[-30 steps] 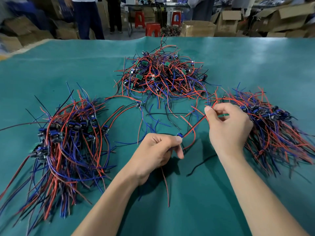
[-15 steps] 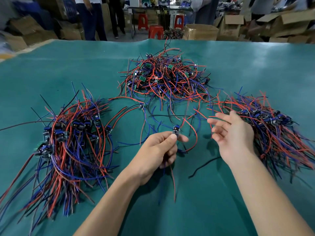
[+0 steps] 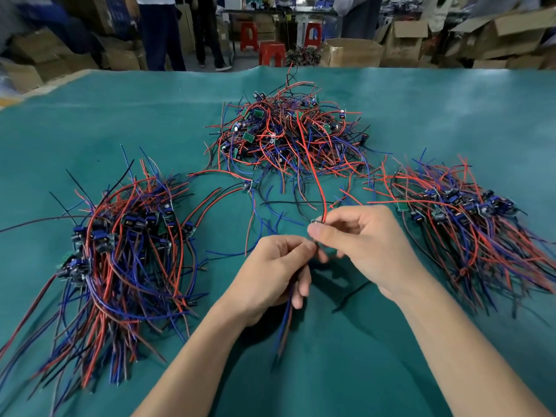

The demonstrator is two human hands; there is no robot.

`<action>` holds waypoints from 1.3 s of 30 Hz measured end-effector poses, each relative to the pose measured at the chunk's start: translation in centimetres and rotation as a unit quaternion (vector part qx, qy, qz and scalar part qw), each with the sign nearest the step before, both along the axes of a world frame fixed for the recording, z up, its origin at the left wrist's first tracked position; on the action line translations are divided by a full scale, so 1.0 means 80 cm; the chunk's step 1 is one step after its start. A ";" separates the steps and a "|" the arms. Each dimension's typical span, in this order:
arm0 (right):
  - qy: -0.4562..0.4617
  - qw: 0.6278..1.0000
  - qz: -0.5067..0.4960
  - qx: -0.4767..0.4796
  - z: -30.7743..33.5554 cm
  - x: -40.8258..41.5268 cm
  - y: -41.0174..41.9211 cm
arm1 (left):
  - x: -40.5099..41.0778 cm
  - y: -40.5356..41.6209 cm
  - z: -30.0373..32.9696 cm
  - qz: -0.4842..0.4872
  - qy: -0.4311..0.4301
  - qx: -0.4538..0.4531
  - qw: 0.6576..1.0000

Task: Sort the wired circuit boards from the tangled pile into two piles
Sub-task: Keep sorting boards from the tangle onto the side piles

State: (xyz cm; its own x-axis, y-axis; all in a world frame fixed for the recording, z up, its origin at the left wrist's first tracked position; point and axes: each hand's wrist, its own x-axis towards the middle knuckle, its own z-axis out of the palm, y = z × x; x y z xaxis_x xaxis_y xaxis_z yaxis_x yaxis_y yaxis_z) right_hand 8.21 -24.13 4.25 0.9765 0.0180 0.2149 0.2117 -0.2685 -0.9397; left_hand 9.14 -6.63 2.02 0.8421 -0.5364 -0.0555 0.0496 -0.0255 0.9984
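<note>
Pinching one wired circuit board [image 3: 316, 221] between right hand [image 3: 365, 246] and left hand [image 3: 272, 273], wires trailing below.

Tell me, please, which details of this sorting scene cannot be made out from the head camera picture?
- Held circuit board: mostly covered by the right hand, head view.
- Left hand: its fingers hide where the wires are gripped.
- Left pile: wire ends cut off by the frame's left edge.
- Board markings in the tangled pile: too small.
- Background people: blurred, cut off at the top.
</note>
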 end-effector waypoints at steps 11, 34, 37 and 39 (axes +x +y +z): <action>0.037 0.914 -0.234 0.331 0.056 -0.006 -0.066 | -0.007 -0.003 0.006 -0.062 -0.041 0.078 0.994; 0.015 0.859 -0.041 -0.510 0.099 0.106 0.007 | -0.002 -0.008 0.003 0.048 0.007 -0.010 0.999; 0.040 0.884 0.013 -0.465 0.068 0.152 0.080 | 0.000 -0.008 0.003 0.049 0.010 -0.010 0.999; 0.054 0.895 0.020 -0.442 0.047 0.174 0.110 | 0.001 -0.008 0.002 0.050 0.011 -0.011 0.999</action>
State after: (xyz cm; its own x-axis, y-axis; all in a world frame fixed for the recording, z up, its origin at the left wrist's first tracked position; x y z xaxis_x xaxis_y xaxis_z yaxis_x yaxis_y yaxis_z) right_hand 22.10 -15.29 8.05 0.9854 0.1700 0.0045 0.1591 -0.9119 -0.3785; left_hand 9.19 -7.28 2.18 0.8900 -0.4516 -0.0628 0.0722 0.0035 0.9974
